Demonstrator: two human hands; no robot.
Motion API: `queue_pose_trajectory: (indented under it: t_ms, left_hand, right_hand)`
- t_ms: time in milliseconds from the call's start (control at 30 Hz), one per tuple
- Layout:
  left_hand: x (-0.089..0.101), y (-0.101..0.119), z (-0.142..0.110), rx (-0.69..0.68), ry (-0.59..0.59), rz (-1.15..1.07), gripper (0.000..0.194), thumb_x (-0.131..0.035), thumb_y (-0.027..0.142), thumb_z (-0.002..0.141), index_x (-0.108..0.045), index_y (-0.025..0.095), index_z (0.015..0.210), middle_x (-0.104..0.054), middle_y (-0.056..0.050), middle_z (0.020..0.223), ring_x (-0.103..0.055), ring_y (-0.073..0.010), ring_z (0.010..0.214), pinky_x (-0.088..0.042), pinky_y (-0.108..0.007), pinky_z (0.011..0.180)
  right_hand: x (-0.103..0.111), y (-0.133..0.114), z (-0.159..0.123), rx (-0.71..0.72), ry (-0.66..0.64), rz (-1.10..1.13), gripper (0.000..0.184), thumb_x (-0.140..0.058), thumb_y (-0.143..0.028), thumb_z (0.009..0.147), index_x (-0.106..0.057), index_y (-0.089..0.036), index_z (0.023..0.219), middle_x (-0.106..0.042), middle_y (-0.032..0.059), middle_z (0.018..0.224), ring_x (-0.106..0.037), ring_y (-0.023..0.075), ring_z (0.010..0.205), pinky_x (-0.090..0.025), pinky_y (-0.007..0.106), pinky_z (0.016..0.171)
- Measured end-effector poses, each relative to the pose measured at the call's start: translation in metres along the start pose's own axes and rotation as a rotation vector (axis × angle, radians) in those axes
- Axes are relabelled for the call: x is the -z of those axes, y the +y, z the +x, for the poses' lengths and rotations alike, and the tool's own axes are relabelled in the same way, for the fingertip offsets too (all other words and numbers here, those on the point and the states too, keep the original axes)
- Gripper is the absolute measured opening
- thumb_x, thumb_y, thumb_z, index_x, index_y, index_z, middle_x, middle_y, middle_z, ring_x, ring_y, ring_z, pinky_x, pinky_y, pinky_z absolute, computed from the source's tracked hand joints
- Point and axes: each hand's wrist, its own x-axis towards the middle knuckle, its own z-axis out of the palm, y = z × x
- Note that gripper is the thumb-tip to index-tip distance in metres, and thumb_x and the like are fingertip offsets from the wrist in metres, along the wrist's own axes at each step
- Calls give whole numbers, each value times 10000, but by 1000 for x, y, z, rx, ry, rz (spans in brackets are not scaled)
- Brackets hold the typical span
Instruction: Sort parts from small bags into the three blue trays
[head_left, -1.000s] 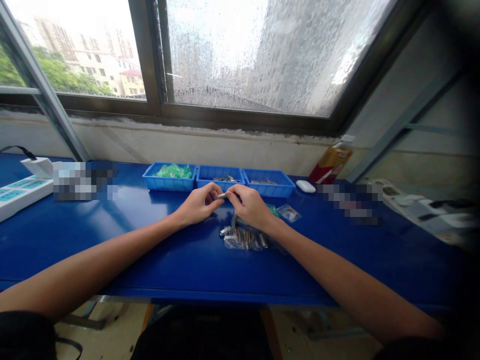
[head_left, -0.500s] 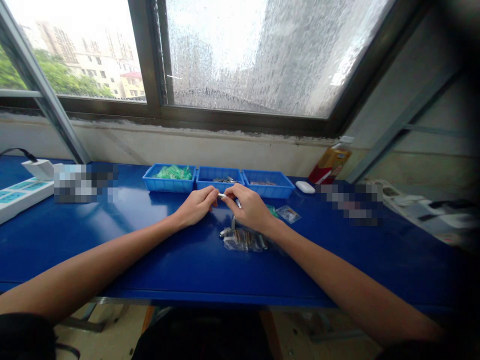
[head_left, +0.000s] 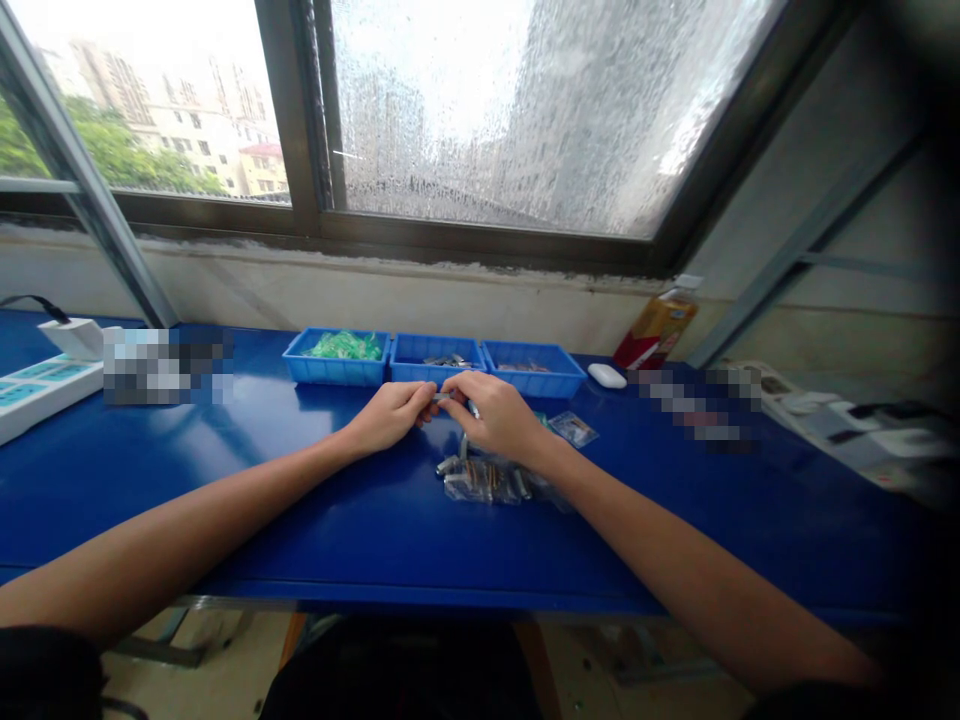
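Note:
My left hand (head_left: 391, 413) and my right hand (head_left: 496, 418) meet over the table, fingertips almost touching. Between them is a small, pale rod-like piece (head_left: 441, 397), pinched at its left end by my left hand and at its right end by my right. A shiny bit also shows under my right fingers; its kind is hidden. Just below lie clear plastic packets (head_left: 486, 480) with brown and silvery slim parts inside. Behind my hands stand three blue trays: one with green-and-clear pieces (head_left: 345, 346), one with metal parts (head_left: 450, 361), one with small brownish parts (head_left: 525, 367).
On the blue table (head_left: 337, 540), a small clear packet (head_left: 574, 429) lies right of my right hand. Farther right are a white rounded case (head_left: 607, 376) and a drink bottle (head_left: 656, 328). A white power strip (head_left: 49, 395) sits at far left, with metal posts at both sides.
The pale piece between my fingers has turned slightly and looks greyer. Both hands have shifted a little downward, still holding it. The view has moved slightly.

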Motion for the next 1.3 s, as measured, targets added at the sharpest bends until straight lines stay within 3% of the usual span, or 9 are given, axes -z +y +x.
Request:
queue_pose_trajectory:
  t_ms: [133,267,467,633,800,900,1033,1133,1300]
  left_hand:
    - [5,9,-4,35,-140,121,483,-273,474,899,-591,122,805,-577,-32,670,-533,-134,606,-424,-241,588]
    - [11,27,-16,-160,-331,507,284,-523,438,797,-610,175,860,-601,-34,828,-541,-142,668,-394,-238,611]
    - [17,32,-23,-190,-365,636,195,-466,312,840,-587,205,948,-598,-36,925,-573,-162,768,-399,-248,663]
    - [17,35,-25,-204,-405,654,290,-559,410,777,-575,222,998,-587,-27,935,-576,-163,755,-403,-245,655]
    - [11,23,-21,-174,-309,709,153,-489,282,821,-589,191,890,-591,-43,904,-580,-172,749,-409,-256,651]
    - [13,10,-13,-137,-222,654,199,-428,285,857,-585,163,850,-612,-58,850,-576,-183,766,-410,-264,670]
    - [20,3,-6,-36,-171,484,308,-326,288,893,-564,147,757,-585,-32,683,-542,-148,641,-397,-245,609]
    - [21,5,-5,1,-171,350,339,-302,314,894,-546,148,727,-547,-6,615,-508,-127,575,-393,-231,575]
    - [20,6,-6,41,-217,150,384,-303,385,886,-542,140,712,-554,-8,644,-493,-111,560,-407,-226,577]
  right_hand:
    - [1,15,6,-99,122,-126,255,-414,-323,890,-563,-172,748,-600,61,751,-531,174,727,-380,294,676]
    - [-6,36,13,-259,245,-291,227,-437,-326,877,-585,-168,810,-604,87,813,-523,207,780,-378,322,700]
    - [-9,35,12,-302,217,-418,278,-468,-368,857,-590,-159,992,-594,132,946,-478,279,922,-365,379,724]
    - [1,15,2,-200,116,-255,248,-474,-371,858,-604,-169,918,-607,105,916,-485,251,924,-368,371,759]
    - [2,-5,-3,-75,-31,-80,184,-511,-324,844,-605,-175,897,-623,65,875,-515,209,885,-374,348,789]
    - [0,-11,-3,-37,-68,-18,195,-511,-302,843,-579,-162,961,-615,63,869,-527,195,858,-386,326,761]
    - [-5,-12,-3,16,-107,30,177,-549,-265,811,-544,-165,957,-596,56,866,-530,183,827,-400,309,741]
    - [-8,-11,-3,19,-87,51,90,-516,-184,809,-531,-173,897,-594,51,850,-533,174,810,-406,302,740]
    - [-8,-11,-2,21,-58,63,97,-522,-149,790,-526,-164,886,-599,55,850,-543,171,806,-413,291,729]
